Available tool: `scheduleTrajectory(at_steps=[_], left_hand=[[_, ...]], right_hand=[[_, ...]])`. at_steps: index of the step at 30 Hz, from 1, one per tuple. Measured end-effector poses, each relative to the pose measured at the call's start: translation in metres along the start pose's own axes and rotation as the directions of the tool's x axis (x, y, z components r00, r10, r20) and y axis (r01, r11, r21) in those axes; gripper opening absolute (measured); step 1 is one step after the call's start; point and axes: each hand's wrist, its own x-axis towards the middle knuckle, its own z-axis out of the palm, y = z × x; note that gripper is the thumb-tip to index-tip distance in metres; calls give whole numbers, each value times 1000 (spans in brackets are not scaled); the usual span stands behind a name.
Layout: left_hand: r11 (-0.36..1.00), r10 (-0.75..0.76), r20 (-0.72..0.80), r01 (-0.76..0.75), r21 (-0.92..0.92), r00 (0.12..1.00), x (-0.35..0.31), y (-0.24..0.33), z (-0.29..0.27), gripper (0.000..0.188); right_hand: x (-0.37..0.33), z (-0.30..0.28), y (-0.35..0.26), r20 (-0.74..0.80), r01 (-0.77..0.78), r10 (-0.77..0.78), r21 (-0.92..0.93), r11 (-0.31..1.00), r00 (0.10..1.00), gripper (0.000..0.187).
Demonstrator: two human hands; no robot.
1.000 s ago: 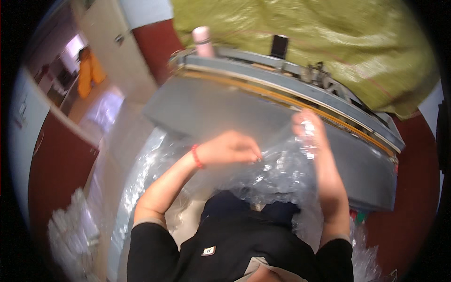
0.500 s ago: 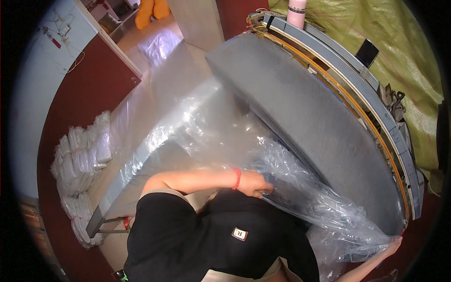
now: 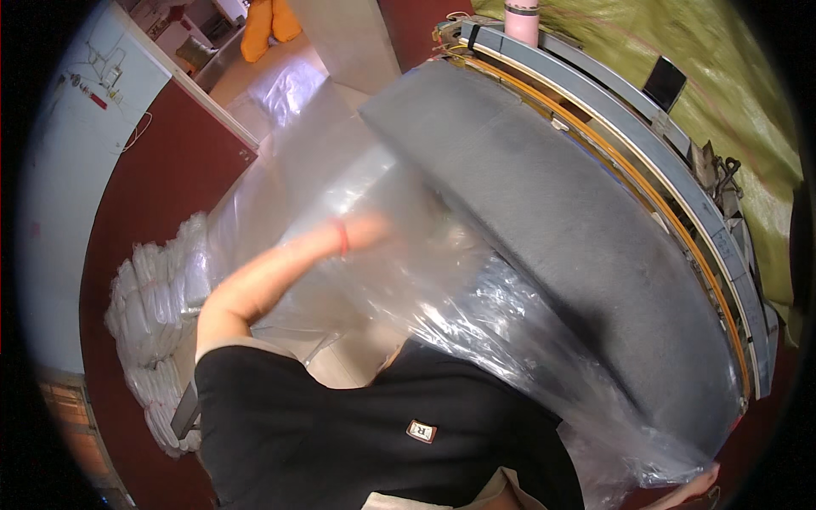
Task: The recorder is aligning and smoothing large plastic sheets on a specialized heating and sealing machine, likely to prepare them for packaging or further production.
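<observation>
A long sheet of clear plastic film [image 3: 476,297] stretches from the doorway side, past my body, to the lower right. My left hand [image 3: 368,230], with a red bead bracelet at the wrist, is raised over the middle of the film; motion smears its fingers, so their grip is unclear. At the film's lower right end, my right hand [image 3: 707,478] is closed on the plastic by the corner of a grey padded bench top [image 3: 544,195]. Part of that hand is hard to make out. The film runs alongside the bench's near edge.
A long metal rail [image 3: 612,127] with an orange strip borders the bench's far side. On or beside it are a pink bottle [image 3: 521,24], a dark phone [image 3: 664,83] and scissors [image 3: 728,176]. Bundled clear plastic bags [image 3: 157,297] are stacked at left. A doorway opens at the upper left.
My left hand has swung up and away from my chest, toward the upper left. The film between my hands now looks straighter and less bunched. My right hand stays at the lower right corner.
</observation>
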Motion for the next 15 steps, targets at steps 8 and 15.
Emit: scheduleTrajectory(at_steps=[8, 15], left_hand=[[898, 307, -942, 370, 239, -136, 113, 6, -308, 5], [862, -437, -658, 494, -113, 613, 201, -105, -126, 40]], right_hand=[[19, 65, -37, 158, 15, -17, 15, 1000, 987, 30], [56, 23, 65, -95, 33, -73, -366, 930, 993, 37]])
